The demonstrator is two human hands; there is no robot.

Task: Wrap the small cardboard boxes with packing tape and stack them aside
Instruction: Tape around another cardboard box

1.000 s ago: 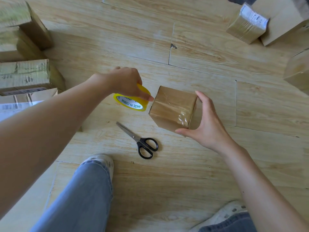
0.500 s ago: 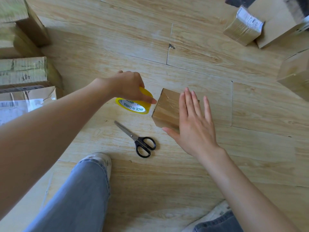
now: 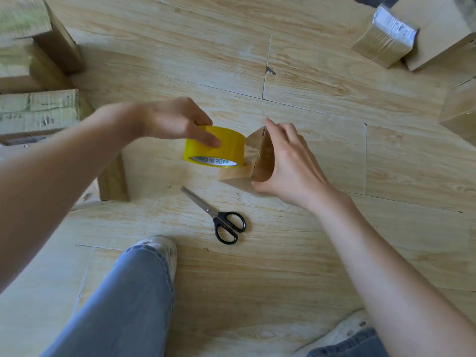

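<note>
The small box sits on the wooden floor, tipped up on one edge, just beside the yellow tape roll. A short stretch of clear tape runs taut from the roll to the box's near face.

To my eye the job here is to carry the band round the next side. That calls for a tight strip, the roll held close and square to the box, and each run pressed flat so it doesn't pucker.

The right hand is wrapped round the box, fingers over the top edge and thumb under the low corner. The left hand is closed on the roll, a finger across its outer face. Scissors lie near, untouched, with more boxes off to the left.
</note>
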